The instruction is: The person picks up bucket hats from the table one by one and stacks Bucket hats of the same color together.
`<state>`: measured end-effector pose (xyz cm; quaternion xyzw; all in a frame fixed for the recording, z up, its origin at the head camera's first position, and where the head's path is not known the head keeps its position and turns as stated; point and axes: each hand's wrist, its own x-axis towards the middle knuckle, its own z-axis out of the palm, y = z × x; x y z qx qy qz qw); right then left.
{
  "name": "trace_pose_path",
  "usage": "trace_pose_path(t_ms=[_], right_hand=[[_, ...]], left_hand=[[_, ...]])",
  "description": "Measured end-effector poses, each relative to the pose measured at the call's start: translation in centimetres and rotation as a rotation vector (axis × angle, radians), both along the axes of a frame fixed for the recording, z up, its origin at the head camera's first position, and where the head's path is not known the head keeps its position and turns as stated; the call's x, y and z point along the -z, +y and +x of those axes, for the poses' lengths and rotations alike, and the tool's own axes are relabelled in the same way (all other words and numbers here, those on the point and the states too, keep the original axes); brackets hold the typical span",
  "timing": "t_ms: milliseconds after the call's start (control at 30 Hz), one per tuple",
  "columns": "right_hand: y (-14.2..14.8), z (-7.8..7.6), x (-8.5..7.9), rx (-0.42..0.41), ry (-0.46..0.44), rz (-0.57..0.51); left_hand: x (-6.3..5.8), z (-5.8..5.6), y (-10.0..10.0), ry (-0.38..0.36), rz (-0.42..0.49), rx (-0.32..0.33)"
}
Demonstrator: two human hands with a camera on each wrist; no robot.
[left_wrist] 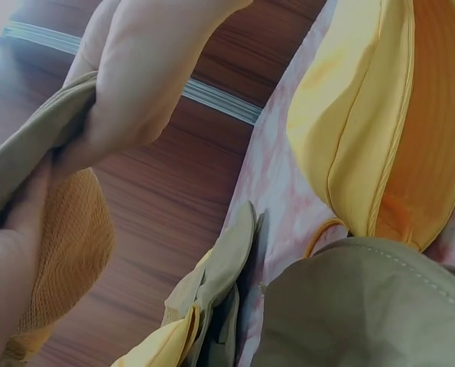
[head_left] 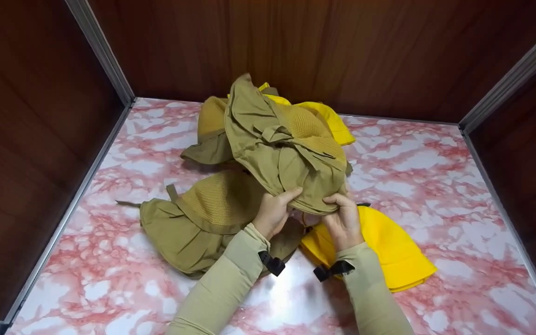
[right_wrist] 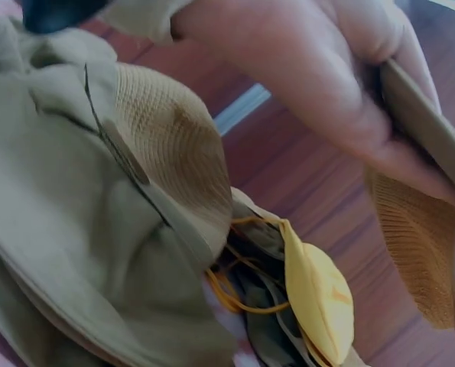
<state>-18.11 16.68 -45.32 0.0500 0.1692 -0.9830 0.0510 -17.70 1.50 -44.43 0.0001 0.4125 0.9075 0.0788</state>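
Note:
An olive sun hat (head_left: pixel 291 172) with a woven tan crown and a fabric bow is held up in both hands, its wide brim tilted toward me. My left hand (head_left: pixel 273 211) pinches the near brim edge, thumb on top. A short way along the same edge, my right hand (head_left: pixel 344 218) pinches it too, thumb over the fabric. In the left wrist view the brim runs between the fingers (left_wrist: pixel 36 199); in the right wrist view it sits between thumb and fingers (right_wrist: pixel 342 99). Below the left forearm lies a second olive hat (head_left: pixel 179 232) with a woven crown.
A yellow bucket hat (head_left: pixel 398 251) lies under and beside the right wrist. Behind the held hat are another olive hat (head_left: pixel 210 149) and a yellow hat (head_left: pixel 331 118), partly covered. Dark wood panels (head_left: pixel 296 51) enclose the pink marbled table (head_left: pixel 435 186) on three sides.

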Motion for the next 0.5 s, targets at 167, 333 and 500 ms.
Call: trace_pose_path(t_ms=[167, 333, 500], right_hand=[[0.7, -0.3, 0.1, 0.052, 0.088, 0.082], [1.6, -0.4, 0.2, 0.067, 0.085, 0.142], [3.0, -0.6, 0.3, 0.077, 0.073, 0.182]], left_hand=[[-0.1, -0.1, -0.6, 0.023, 0.109, 0.008], [0.0, -0.6, -1.3, 0.051, 0.2, 0.011], [-0.4, -1.3, -2.7, 0.092, 0.255, -0.02]])
